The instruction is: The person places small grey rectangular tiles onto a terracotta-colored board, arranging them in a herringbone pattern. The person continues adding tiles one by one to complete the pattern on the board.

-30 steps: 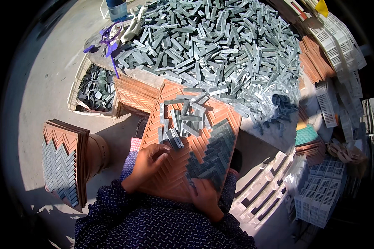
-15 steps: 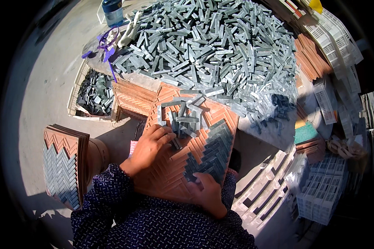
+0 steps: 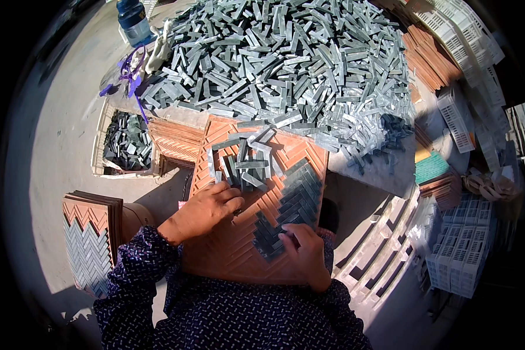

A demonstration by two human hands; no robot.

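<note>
An orange board (image 3: pixel 216 256) with a moulded herringbone pattern lies across my lap. Dark grey stone strips (image 3: pixel 297 195) fill a zigzag band along its right part. A loose heap of grey strips (image 3: pixel 251 165) rests on its upper middle. My left hand (image 3: pixel 210 211) is over the board just below that heap, its fingers curled together; whatever they hold is hidden. Over the lower end of the set strips is my right hand (image 3: pixel 307 251), thumb and forefinger drawn close together. Anything between them is too small to make out.
Beyond the board, a big pile of grey strips (image 3: pixel 262 64) covers a table. At left stand a crate of dark pieces (image 3: pixel 128 143) and a stack of boards (image 3: pixel 87 245). A wooden pallet (image 3: pixel 373 256) and white plastic crates (image 3: pixel 461 245) are at right.
My left hand has shifted slightly left and down relative to the loose heap. My right hand has moved up and right, its thumb and fingers closing together. The view has shifted a little.
</note>
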